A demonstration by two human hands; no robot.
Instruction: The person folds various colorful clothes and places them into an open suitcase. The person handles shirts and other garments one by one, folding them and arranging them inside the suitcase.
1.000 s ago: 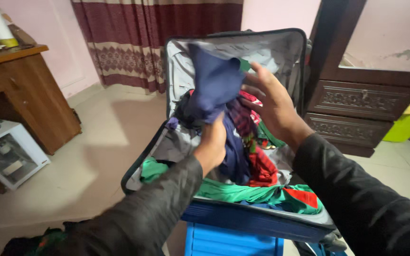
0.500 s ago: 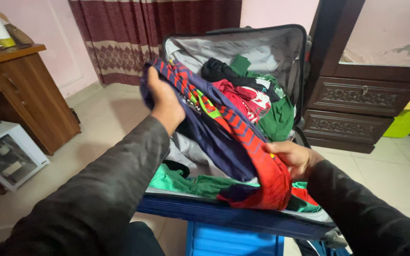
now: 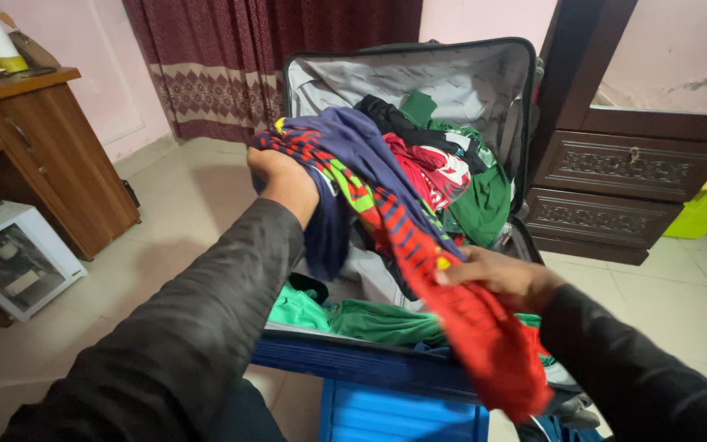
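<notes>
Hands, left (image 3: 284, 180) and right (image 3: 497, 278), apparently clamped on a striped garment (image 3: 370, 188) above the suitcase (image 3: 525, 98).

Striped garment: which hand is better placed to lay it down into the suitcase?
Probably right. The right hand grips the striped garment low, just above the clothes in the suitcase; the left hand holds its end high.

Setting: room in home, likely bedroom. Evidence: pink painted walls (image 3: 484, 20); maroon patterned curtain (image 3: 231, 65) hanging to tiled floor (image 3: 165, 213); dark carved wooden wardrobe (image 3: 615, 180) with mirrored door and drawers; brown wooden desk (image 3: 51, 155) at left; small white appliance (image 3: 10, 262) on floor beside it; open suitcase (image 3: 419, 82) heaped with clothes (image 3: 443, 172).
</notes>
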